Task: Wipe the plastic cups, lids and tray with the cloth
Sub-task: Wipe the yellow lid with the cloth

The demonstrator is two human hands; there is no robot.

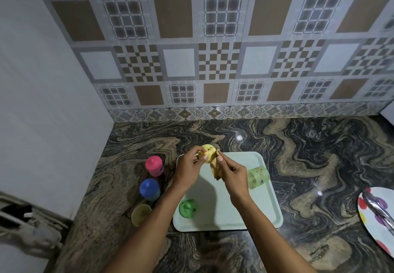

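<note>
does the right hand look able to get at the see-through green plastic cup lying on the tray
Likely yes: the green plastic cup lies beside the right hand with nothing between, though that hand is pinching the tan cloth.

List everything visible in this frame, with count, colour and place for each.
tray: one, pale green, middle of the counter
yellow lid: one, yellow, held over the tray's far edge
cloth: one, tan, hanging below the yellow lid
green lid: one, green, on the tray, near left corner
green cup: one, translucent green, on its side at the tray's right edge
pink cup: one, pink, lidded, left of the tray
blue cup: one, blue, lidded, nearer than the pink cup
yellow cup: one, pale yellow, nearest of the three
plate: one, white with coloured dots, far right
metal utensil: one, silver, on the plate
counter: one, dark swirled stone
left hand: pinches the yellow lid
right hand: pinches the cloth
</note>
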